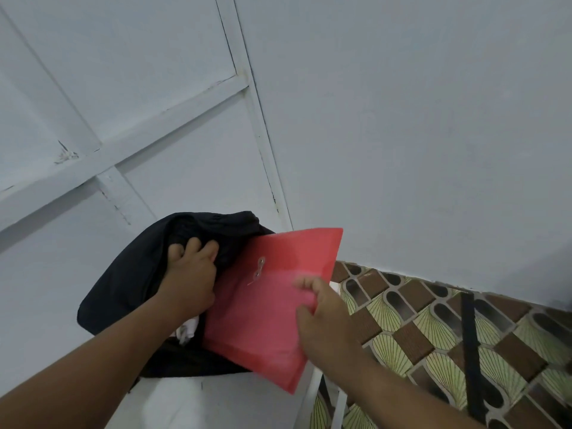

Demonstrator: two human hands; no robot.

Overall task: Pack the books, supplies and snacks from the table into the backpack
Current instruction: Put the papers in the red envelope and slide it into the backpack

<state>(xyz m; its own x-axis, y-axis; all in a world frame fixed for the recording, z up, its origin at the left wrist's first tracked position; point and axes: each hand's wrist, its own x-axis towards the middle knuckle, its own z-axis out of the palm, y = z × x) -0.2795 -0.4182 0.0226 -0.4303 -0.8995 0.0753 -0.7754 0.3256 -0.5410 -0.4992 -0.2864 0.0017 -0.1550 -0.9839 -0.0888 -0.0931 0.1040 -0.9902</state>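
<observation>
A black backpack stands against the pale wall at centre left, its top open. My left hand grips the dark fabric at the rim of that opening. A red plastic envelope folder with a string-and-button clasp is tilted, its lower left edge lying at the mouth of the backpack. My right hand pinches the folder's right edge, fingers on its front face. Something white shows inside the bag beneath my left wrist.
A patterned cloth of brown squares and pale green fans covers the table at lower right. A black strap lies across it. A white surface is under the backpack. A panelled door fills the left background.
</observation>
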